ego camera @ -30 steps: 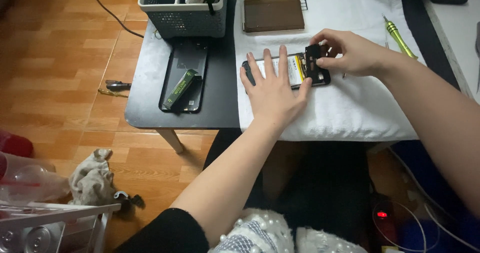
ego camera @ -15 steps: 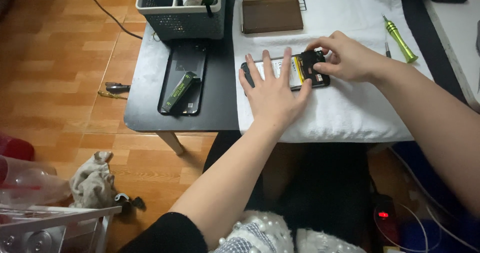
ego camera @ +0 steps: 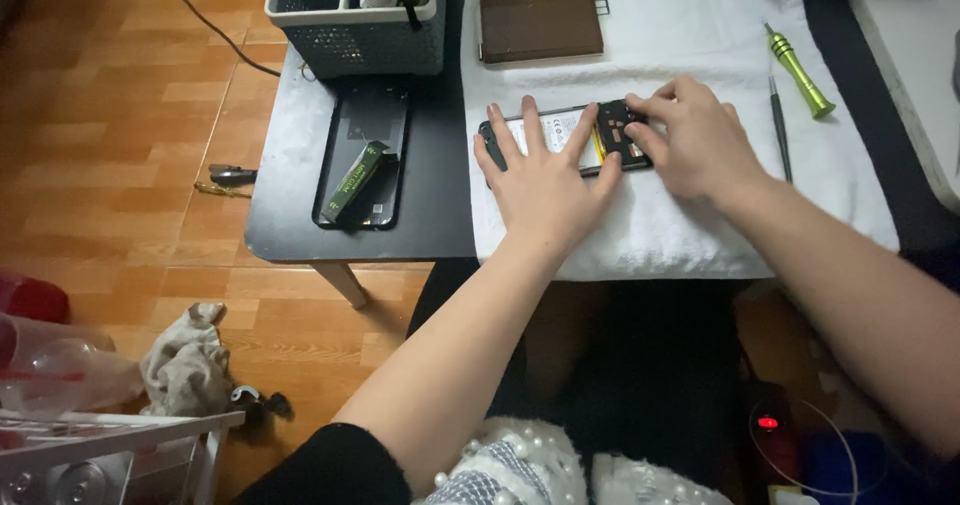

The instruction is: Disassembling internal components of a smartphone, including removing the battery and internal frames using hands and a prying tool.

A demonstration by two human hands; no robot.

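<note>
An opened phone (ego camera: 560, 130) with its back off lies on a white towel (ego camera: 690, 55) on the black table. My left hand (ego camera: 545, 180) presses flat on the phone's left half, fingers spread. My right hand (ego camera: 695, 140) rests on the phone's right end, fingertips pinched at the dark circuit part there. What the fingertips grip is too small to see.
A black phone back cover (ego camera: 362, 155) with a small green bar lies left of the towel. A grey basket (ego camera: 355, 15) and a brown tray (ego camera: 540, 22) stand behind. A green screwdriver (ego camera: 800, 70) and a thin tool (ego camera: 780, 130) lie at right. A power strip (ego camera: 768, 423) is on the floor.
The view has shifted a little. Both hands stay on the phone; the right hand's fingers have edged slightly along the phone's right end.
</note>
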